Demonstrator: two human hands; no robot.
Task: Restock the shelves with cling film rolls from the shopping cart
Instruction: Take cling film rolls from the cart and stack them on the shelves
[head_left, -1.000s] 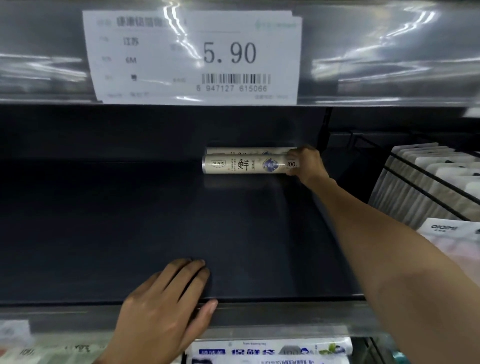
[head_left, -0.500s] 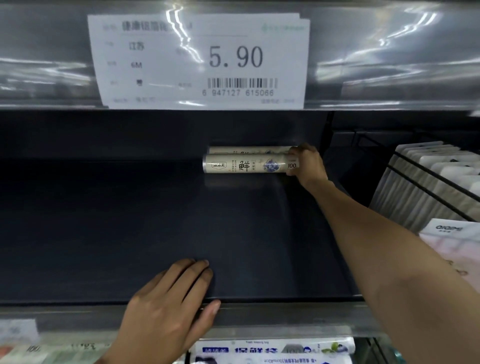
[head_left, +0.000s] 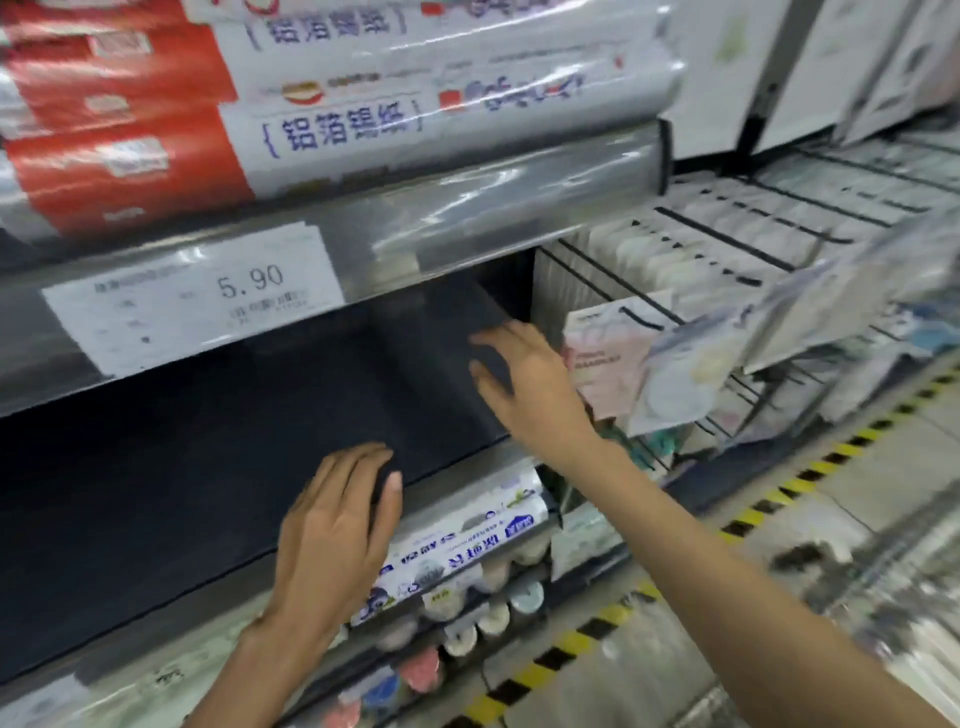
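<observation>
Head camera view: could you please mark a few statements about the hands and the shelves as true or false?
1. The right hand is clenched in a fist. False: its fingers are spread and it holds nothing.
2. The left hand rests on the front edge of the dark shelf. True.
3. The price tag above the dark shelf reads 5.90. True.
4. The packs on the shelf above are green. False: they are red and white.
5. A yellow and black stripe runs along the floor. True.
</observation>
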